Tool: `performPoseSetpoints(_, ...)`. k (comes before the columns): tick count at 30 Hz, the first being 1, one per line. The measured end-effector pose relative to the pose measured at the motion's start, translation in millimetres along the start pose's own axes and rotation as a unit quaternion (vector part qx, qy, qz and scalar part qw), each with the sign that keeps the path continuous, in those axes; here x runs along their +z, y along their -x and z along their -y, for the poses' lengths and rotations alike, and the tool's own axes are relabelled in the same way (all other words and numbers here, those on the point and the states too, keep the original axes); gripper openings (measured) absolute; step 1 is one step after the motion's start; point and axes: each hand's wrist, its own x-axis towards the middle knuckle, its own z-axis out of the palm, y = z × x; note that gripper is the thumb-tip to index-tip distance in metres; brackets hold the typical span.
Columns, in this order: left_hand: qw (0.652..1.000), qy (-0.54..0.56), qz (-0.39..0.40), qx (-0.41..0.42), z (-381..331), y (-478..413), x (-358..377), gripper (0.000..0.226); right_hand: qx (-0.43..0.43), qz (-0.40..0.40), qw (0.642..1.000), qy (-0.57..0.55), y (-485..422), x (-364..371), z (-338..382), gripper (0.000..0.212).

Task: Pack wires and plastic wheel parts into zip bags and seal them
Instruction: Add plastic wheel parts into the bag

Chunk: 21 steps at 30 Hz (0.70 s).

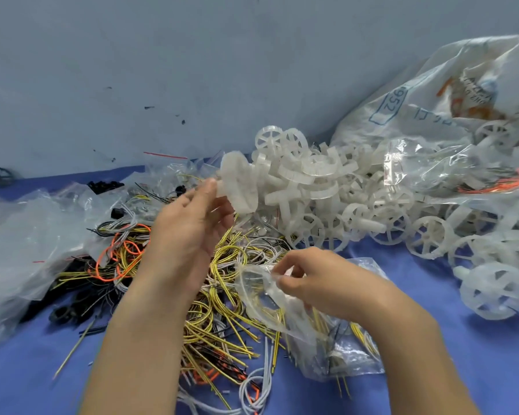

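My left hand (189, 226) holds a white plastic wheel part (240, 184) up between thumb and fingers, above the wire pile. My right hand (315, 283) pinches the mouth of a clear zip bag (285, 313), which holds yellow wires and lies on the blue table. A tangle of yellow, orange, white and black wires (222, 333) spreads under both hands. A heap of white wheel parts (342, 205) lies behind, to the right.
A large printed plastic sack (432, 115) of wheels sits at the back right. Empty zip bags (21, 235) are piled at the left. One loose wheel (492, 292) lies at the right edge. A blue-grey wall (192, 70) closes the back.
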Motion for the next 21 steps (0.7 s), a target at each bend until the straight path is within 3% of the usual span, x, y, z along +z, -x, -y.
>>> performPoseSetpoints(5, 0.986, -0.032, 0.092, -0.136, 1, 28, -36, 0.028, 0.006, -0.072, 0.996, 0.045, 0, 5, 8, 0.023)
performPoseSetpoints(9, 0.97, -0.102, 0.127, -0.18, 6, 34, -55, 0.044, 0.005, -0.097, 0.994, 0.039, -1, 6, 10, 0.023)
performPoseSetpoints(14, 0.938, -0.286, 0.137, -0.143, 13, 38, -55, 0.032, -0.002, -0.163, 0.987, 0.019, 0, 4, 18, 0.024)
performPoseSetpoints(21, 0.922, -0.373, 0.086, -0.061, 24, 40, -32, 0.019, -0.066, -0.193, 0.976, 0.081, 7, 18, 48, 0.024)
